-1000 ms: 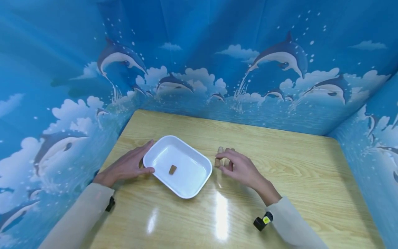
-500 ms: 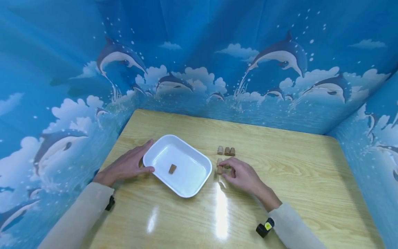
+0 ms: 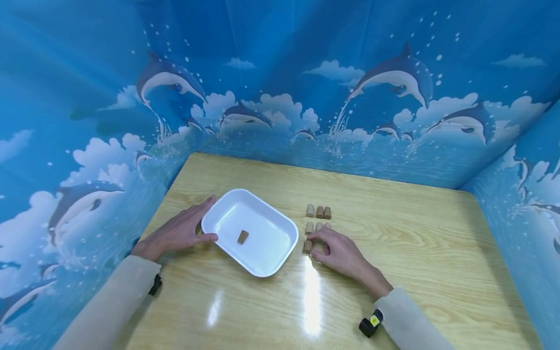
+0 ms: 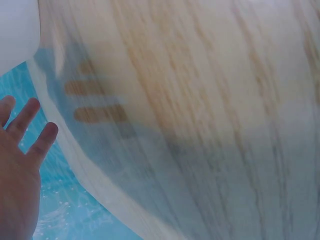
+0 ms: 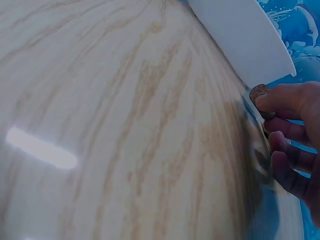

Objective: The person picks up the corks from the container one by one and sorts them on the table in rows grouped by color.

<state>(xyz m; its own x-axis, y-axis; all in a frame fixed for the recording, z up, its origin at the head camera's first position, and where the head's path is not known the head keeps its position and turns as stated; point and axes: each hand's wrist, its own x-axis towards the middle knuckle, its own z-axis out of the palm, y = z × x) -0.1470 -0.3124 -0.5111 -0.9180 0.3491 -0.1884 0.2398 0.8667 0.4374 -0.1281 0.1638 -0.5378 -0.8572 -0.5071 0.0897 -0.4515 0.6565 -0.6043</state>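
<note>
In the head view my right hand [image 3: 337,250] pinches a brown tapered cork stopper [image 3: 307,247] between thumb and index finger, low at the table. The right wrist view shows the speckled end of this cork stopper [image 5: 258,92] beyond the thumb, the other fingers loosely bent. My left hand [image 3: 185,228] rests against the left end of a white tray [image 3: 286,226], fingers straight and thumb at its near rim. One brown cork stopper [image 3: 242,237] lies inside the tray. The left wrist view shows spread fingers of the left hand [image 4: 20,150].
Beyond the right hand stand two short rows: a pale cork [image 3: 310,210] beside two brown corks [image 3: 323,212], and nearer, pale corks [image 3: 309,228] partly hidden by the fingers. The wood-grain table [image 3: 245,311] meets a dolphin-printed backdrop [image 3: 280,121] behind and at the sides.
My right hand has moved toward the near side of the table, uncovering the two rows of corks; it now holds a brown cork in front of them. The left hand and tray stay put.
</note>
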